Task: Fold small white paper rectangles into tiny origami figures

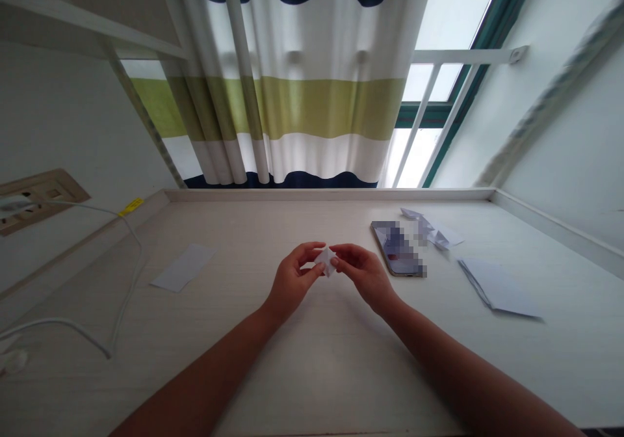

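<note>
A small folded white paper piece (326,261) sits pinched in the narrow grip of your left hand's (292,282) and right hand's (364,276) fingertips, above a pale wood-grain desk (331,365), near a smartphone (397,248) with a pixelated screen; a yellow cable tag (130,207) is unreadable.

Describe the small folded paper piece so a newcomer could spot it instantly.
On the pale desk below the striped curtain, look just left of the smartphone. The small folded white paper is pinched between the left hand and right hand. Unlike the loose paper sheets, it is held in the hands.
</note>
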The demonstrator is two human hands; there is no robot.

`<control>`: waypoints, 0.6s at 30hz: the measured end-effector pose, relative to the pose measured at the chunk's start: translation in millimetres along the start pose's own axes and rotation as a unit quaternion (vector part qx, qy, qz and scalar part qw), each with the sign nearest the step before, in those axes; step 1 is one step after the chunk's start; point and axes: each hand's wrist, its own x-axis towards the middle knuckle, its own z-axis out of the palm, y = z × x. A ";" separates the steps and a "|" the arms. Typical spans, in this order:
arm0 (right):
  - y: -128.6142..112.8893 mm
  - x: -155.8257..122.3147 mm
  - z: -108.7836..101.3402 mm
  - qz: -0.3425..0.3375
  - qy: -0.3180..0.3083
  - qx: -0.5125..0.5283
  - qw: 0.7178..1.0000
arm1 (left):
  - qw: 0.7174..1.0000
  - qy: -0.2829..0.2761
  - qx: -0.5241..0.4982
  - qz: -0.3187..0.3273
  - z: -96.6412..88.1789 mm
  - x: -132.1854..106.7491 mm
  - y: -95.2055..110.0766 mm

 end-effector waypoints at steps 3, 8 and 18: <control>1.2 0.2 0.4 0.007 -0.001 0.012 1.000 | 1.000 0.013 -0.014 -0.010 -0.1 1.5 -2.1; -2.2 -1.2 1.2 0.007 -0.006 0.021 1.000 | 0.999 -0.001 -0.005 -0.047 -1.3 3.5 -1.8; -9.0 -3.0 3.1 0.037 -0.032 0.021 0.999 | 0.999 -0.010 0.013 -0.041 -1.9 3.5 -0.9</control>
